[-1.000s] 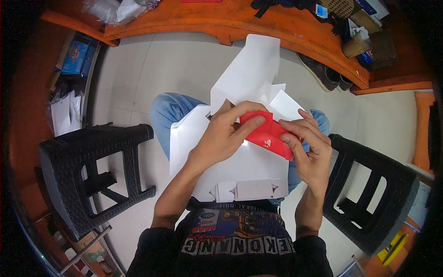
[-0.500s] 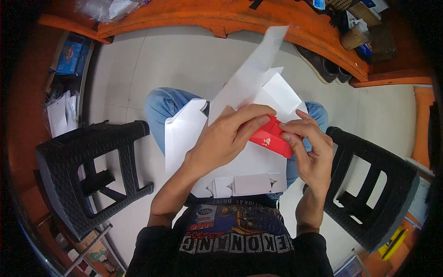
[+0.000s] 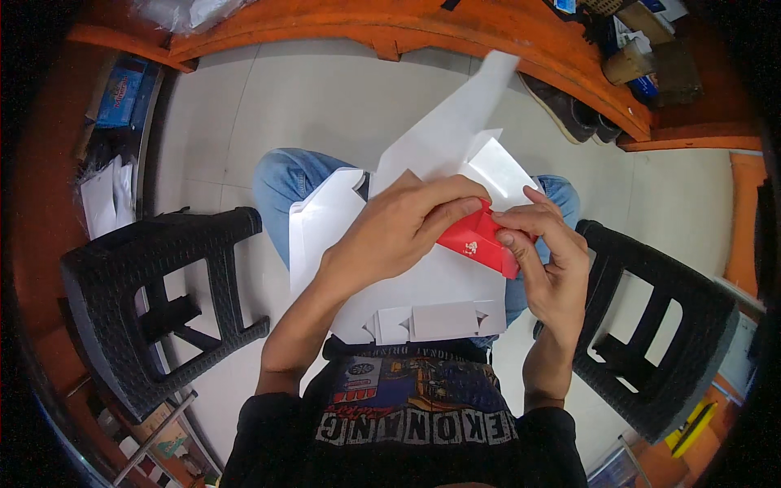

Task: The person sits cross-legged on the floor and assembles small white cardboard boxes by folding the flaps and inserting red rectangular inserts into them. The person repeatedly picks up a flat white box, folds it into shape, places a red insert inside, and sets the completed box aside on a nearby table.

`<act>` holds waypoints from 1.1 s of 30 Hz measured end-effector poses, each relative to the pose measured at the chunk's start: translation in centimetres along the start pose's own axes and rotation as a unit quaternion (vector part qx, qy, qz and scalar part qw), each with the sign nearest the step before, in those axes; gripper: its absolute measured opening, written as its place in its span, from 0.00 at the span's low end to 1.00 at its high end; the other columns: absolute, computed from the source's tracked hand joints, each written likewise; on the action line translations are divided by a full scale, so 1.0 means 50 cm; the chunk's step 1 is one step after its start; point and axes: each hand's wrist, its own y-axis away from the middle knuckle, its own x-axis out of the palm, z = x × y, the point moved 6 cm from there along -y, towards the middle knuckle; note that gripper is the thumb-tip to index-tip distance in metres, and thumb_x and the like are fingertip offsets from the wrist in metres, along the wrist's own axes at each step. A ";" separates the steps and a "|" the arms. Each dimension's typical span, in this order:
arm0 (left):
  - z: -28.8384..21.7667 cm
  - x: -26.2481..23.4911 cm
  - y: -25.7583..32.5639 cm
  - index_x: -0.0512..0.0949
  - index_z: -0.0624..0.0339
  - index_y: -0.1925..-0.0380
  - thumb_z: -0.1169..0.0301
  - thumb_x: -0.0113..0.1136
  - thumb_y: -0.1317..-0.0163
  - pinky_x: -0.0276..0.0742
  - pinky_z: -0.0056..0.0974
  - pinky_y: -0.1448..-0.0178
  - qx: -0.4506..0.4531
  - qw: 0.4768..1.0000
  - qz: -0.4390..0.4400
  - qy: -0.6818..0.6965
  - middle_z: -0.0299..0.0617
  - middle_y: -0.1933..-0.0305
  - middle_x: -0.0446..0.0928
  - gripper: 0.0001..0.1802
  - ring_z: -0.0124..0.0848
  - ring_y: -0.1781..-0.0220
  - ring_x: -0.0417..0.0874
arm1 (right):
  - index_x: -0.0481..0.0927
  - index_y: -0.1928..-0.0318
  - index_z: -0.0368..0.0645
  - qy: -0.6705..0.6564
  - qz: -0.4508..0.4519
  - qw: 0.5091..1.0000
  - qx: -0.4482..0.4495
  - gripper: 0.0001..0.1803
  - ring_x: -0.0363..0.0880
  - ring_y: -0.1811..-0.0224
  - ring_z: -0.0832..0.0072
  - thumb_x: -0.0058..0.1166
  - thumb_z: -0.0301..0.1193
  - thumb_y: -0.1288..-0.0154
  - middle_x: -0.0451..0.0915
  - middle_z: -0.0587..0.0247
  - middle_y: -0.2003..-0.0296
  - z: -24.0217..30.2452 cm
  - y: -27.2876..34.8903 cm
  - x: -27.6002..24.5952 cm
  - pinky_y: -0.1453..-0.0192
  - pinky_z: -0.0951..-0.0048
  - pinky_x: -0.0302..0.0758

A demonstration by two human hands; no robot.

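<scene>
Over my lap I hold a partly folded cardboard box, white inside, with a red side wall that bears a small pale print. My left hand pinches the upper edge of the red wall between thumb and fingers. At its right end, my right hand grips a red flap, thumb below and fingers on top. The box's long white panel stands up past my left hand, and a white folded wall shows behind the red part. Flat white die-cut card lies under my hands across my legs.
A black plastic stool stands at my left, another black stool at my right. Ahead runs an orange wooden bench, with dark shoes beneath its right part. Papers in plastic sit on the left shelf.
The long white panel has shifted slightly right and its tip has dipped a little. Both hands keep their hold on the red wall, nearly in place.
</scene>
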 end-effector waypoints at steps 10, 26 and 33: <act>0.012 0.028 -0.010 0.83 0.46 0.41 0.61 0.53 0.22 0.75 0.43 0.50 0.052 0.997 0.048 -0.005 0.51 0.53 0.82 0.16 0.45 0.57 0.78 | 0.87 0.55 0.39 0.024 -0.045 0.997 0.054 0.09 0.87 0.55 0.69 0.66 0.24 0.36 0.89 0.57 0.63 -0.013 0.007 -0.011 0.35 0.60 0.76; 0.056 0.120 0.063 0.23 0.51 0.21 0.46 0.90 0.70 0.44 0.66 0.18 0.103 0.986 -0.128 0.000 0.69 0.18 0.28 0.92 0.65 0.16 0.33 | 0.74 0.41 0.33 -0.478 -0.221 0.847 0.076 0.21 0.82 0.44 0.68 0.57 0.31 0.29 0.82 0.53 0.47 0.046 0.001 -0.012 0.35 0.64 0.75; 0.104 0.128 0.044 0.55 0.68 0.29 0.62 0.78 0.44 0.66 0.50 0.29 -0.027 0.935 -0.243 0.256 0.60 0.30 0.65 0.51 0.48 0.29 0.69 | 0.66 0.30 0.37 -0.510 -0.051 0.858 0.024 0.35 0.68 0.27 0.56 0.58 0.45 0.28 0.69 0.51 0.30 0.080 -0.015 0.086 0.23 0.54 0.64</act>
